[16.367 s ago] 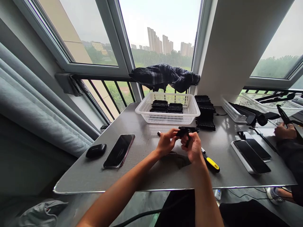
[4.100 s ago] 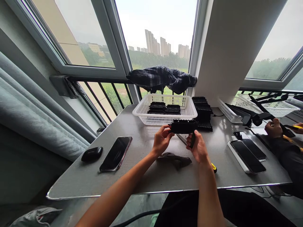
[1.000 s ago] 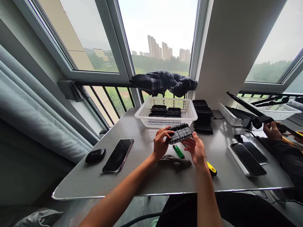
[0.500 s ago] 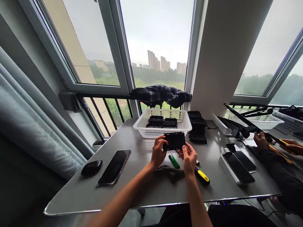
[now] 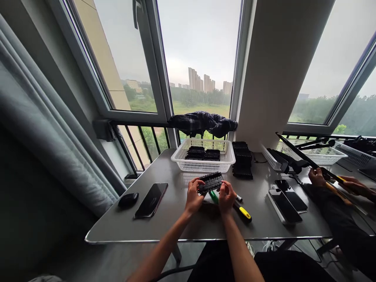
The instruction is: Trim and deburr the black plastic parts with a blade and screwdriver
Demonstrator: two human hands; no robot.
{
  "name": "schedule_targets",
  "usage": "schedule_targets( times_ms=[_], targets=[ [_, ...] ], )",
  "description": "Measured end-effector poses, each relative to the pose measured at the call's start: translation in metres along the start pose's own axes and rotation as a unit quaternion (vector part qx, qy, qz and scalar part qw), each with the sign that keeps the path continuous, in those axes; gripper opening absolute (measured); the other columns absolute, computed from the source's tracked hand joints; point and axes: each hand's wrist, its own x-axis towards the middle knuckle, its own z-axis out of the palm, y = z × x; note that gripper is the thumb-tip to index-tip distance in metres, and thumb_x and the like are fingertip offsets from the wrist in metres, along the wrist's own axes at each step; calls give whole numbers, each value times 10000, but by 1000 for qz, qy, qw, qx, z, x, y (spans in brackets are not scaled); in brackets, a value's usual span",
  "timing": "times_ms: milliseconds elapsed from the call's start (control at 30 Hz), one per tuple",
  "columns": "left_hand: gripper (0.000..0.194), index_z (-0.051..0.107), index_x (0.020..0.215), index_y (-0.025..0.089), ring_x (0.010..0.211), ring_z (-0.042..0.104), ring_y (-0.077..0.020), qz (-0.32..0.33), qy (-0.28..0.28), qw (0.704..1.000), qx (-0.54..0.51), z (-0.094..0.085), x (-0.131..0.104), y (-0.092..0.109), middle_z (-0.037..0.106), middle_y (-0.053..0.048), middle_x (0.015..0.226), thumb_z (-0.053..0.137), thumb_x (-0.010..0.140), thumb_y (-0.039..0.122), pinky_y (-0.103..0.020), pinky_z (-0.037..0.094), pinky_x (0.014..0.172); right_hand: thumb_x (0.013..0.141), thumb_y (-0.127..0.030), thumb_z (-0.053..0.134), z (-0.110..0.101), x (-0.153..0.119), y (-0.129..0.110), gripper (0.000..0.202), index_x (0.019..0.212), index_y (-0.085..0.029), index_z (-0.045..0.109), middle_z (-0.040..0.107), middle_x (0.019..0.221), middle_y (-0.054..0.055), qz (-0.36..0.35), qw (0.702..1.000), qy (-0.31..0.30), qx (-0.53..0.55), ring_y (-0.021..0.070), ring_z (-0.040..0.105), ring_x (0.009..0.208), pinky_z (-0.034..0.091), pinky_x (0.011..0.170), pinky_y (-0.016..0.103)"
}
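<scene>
A black rectangular plastic piece [image 5: 210, 183] with toothed edges is held above the table, tilted, its ribbed face showing. My left hand [image 5: 194, 192] grips its left end. At its right end, my right hand [image 5: 227, 196] pinches the edge with fingers closed. Beneath the hands lie a green lighter [image 5: 214, 197], partly hidden, and a dark cloth. A tool with a yellow and black handle [image 5: 244, 213] rests right of my right hand. Just behind, a white basket [image 5: 202, 166] holds several similar black pieces [image 5: 196, 152].
Left on the table are a phone [image 5: 151, 200] and a black mouse [image 5: 128, 200]. Joined black pieces [image 5: 242, 160] lie beside the basket. Two phones [image 5: 284, 205] lie at the right, near another person's hands [image 5: 317, 177] holding a long black part. More baskets stand behind.
The black piece has turned from its flat dark face to its ribbed face and now sits lower and tilted. My right hand has shifted its grip. The camera view has moved slightly.
</scene>
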Motion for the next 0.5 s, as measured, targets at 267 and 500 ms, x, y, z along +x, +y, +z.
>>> schedule_targets(
  times_ms=[267, 500],
  targets=[
    [631, 603, 1208, 203, 1306, 459, -315, -34, -81, 975, -206, -35, -108, 56, 576, -153, 1290, 330, 890, 674, -504, 319, 1123, 877, -456, 508, -37, 1, -3, 322, 919, -149, 596, 629, 579, -7, 63, 995, 52, 60, 157, 616, 477, 487, 466, 241],
    [699, 728, 957, 193, 1272, 476, -350, 12, -406, 874, -269, -32, -211, 91, 653, -167, 1204, 355, 813, 766, -481, 338, 1088, 848, -459, 563, -88, -5, -8, 334, 942, -145, 633, 675, 655, 27, 52, 996, 60, 35, 160, 642, 522, 510, 515, 248]
  ],
)
